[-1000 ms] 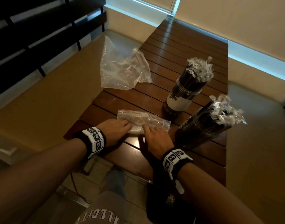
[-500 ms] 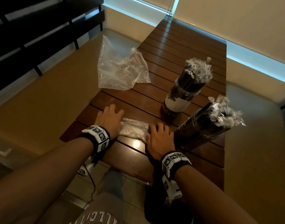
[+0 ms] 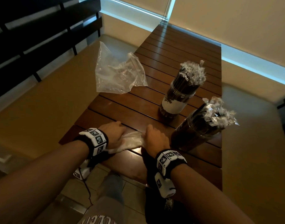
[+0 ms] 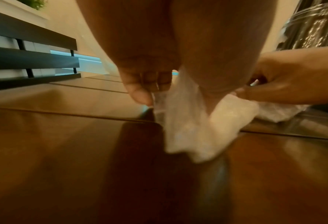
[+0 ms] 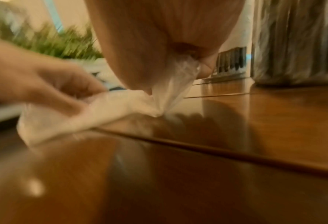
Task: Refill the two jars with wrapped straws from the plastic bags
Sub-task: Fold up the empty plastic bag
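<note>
The flat plastic bag (image 3: pixel 130 142) near the table (image 3: pixel 179 65) edge is now bunched smaller; left hand (image 3: pixel 112 135) and right hand (image 3: pixel 156 139) both grip it.

The room is dim and warm in tone, and cool bluish light enters as a thin strip (image 3: pixel 251 65) under the blinds behind the table (image 3: pixel 183 50), leaving one bright spot of glare on the near planks. The head view is sharp in the middle but bends strongly at its edges. Both wrist views are soft; the right wrist view is smeared by motion, with a streaked green plant (image 5: pixel 63 44).
</note>
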`<state>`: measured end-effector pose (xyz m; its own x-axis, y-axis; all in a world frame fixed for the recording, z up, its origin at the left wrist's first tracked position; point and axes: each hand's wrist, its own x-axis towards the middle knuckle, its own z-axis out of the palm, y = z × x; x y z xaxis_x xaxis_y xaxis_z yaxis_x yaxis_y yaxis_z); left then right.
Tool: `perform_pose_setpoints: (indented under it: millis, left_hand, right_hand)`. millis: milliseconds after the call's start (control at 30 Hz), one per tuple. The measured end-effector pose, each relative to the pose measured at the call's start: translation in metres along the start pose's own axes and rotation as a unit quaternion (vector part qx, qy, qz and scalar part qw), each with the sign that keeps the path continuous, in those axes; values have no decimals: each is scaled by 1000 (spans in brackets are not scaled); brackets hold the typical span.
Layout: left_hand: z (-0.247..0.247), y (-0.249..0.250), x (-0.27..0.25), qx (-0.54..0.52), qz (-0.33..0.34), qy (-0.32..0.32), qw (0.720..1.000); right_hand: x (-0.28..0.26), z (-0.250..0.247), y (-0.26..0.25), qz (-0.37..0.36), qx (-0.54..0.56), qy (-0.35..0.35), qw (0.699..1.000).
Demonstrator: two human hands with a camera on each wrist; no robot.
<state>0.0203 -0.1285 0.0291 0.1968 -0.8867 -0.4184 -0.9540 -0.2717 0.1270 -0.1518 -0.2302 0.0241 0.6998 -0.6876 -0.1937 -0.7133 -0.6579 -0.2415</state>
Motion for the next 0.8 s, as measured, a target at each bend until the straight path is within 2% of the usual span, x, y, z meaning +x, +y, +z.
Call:
perform_pose_setpoints:
  millis: [133, 200, 267, 300, 333, 400, 433, 467, 533, 567, 600, 667, 733, 800]
  left_hand:
    - [-9, 5, 2, -121, -109, 65, 985]
    - [-14, 2, 2, -255, -188, 107, 942]
    - [-20, -1, 4, -395, -245, 129, 876]
    - [-23, -2, 4, -474, -252, 130, 834]
    - [-27, -1, 4, -569, -247, 123, 775]
    - [-38, 5, -3, -740, -221, 93, 628]
    - [-42, 5, -7, -778, -206, 78, 588]
    - [-45, 4, -9, -782, -192, 64, 590]
    - [-44, 2, -10, -734, -182, 54, 652]
    - [-44, 2, -8, -713, -188, 77, 671]
    - [-43, 2, -6, -708, -190, 109, 671]
    - [-44, 2, -1, -722, -181, 156, 649]
    - [-48, 7, 0, -745, -153, 163, 629]
    - [-50, 9, 0, -747, -122, 150, 636]
  right_hand:
    - [0, -12, -13, -5, 134, 24, 991]
    - [-1, -17, -19, -33, 206, 18, 978]
    - [-2, -18, -26, -93, 216, 4, 972]
    - [-2, -16, -29, -129, 192, 8, 973]
    - [-2, -14, -31, -160, 160, 20, 974]
    - [-1, -16, -34, -181, 94, 43, 978]
    - [-1, -19, -35, -185, 65, 46, 980]
    - [0, -22, -35, -194, 34, 40, 980]
    - [-2, -28, -36, -221, -3, 13, 975]
    - [-3, -30, -37, -227, 4, 8, 974]
    - [-3, -32, -38, -225, 26, 11, 974]
    - [-4, -32, -38, -212, 66, 45, 974]
    - [-4, -31, -35, -186, 61, 84, 977]
    - [0, -30, -30, -134, 87, 116, 980]
